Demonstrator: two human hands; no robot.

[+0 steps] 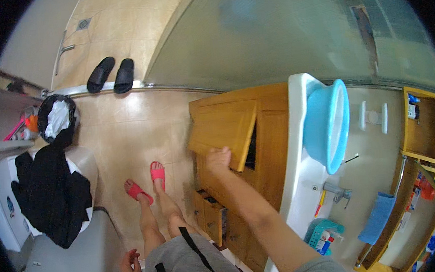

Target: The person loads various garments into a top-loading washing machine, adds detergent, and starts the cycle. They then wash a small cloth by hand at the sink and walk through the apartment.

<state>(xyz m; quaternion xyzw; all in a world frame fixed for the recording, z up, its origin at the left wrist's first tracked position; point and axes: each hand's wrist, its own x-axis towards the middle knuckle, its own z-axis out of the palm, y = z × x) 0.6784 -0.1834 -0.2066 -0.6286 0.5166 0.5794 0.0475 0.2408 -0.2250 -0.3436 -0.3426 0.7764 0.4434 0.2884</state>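
Observation:
My right hand [218, 161] is at the near edge of a wooden cabinet door [224, 129], its fingers on that edge. The door stands ajar from the wooden vanity cabinet [271, 131], with a dark gap along its side. My fingers are slightly blurred. Low beside my thigh hangs my left hand [131, 271], with loosely bent fingers and nothing in it. Two small drawers [211, 221] of the vanity, nearer to me, are pulled partly out. Above the cabinet is a white washbasin [294, 206], with a light blue plastic tub [320, 124] tilted on it.
Black slides [124, 76] rest by the shower sill, beside a glass partition [252, 37]. At left, dark clothing [55, 191] lies over a white toilet [81, 162], near a lined bin [58, 118]. A faucet [337, 191], teal basket [321, 231] and blue towel [377, 217] are at right.

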